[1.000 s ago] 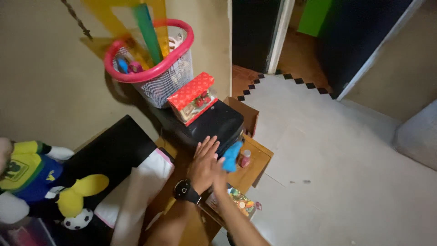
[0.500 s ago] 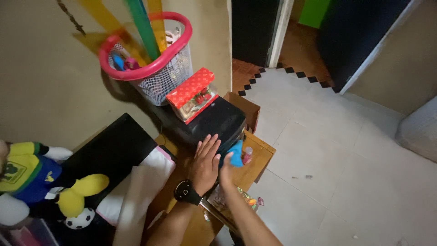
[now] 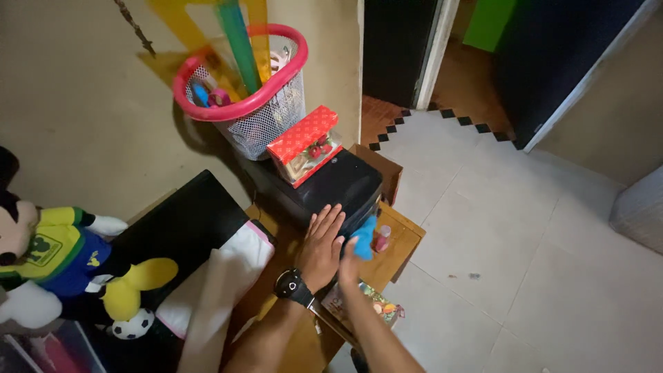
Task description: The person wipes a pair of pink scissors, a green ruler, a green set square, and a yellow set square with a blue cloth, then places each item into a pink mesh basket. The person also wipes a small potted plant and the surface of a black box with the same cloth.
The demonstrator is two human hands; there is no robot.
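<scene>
My left hand [image 3: 321, 247], with a black watch on the wrist, lies flat with fingers spread against the near side of a black box-shaped device [image 3: 324, 186] on a wooden table [image 3: 394, 252]. My right hand [image 3: 349, 259] is closed on a blue cloth [image 3: 363, 236] and presses it against the front corner of the black device. A small pink-capped bottle [image 3: 382, 238] stands just right of the cloth. A red patterned gift box [image 3: 304, 144] rests on top of the device.
A pink-rimmed mesh basket [image 3: 259, 103] with a green tube and yellow pieces stands behind by the wall. A plush toy [image 3: 62, 259] and a black flat panel [image 3: 173, 231] lie at left. A colourful packet [image 3: 376, 307] sits at the table edge. Tiled floor spreads right.
The view has shifted slightly. My right hand with the blue cloth has stayed at the device's front corner with small movement. My left hand stays flat in place.
</scene>
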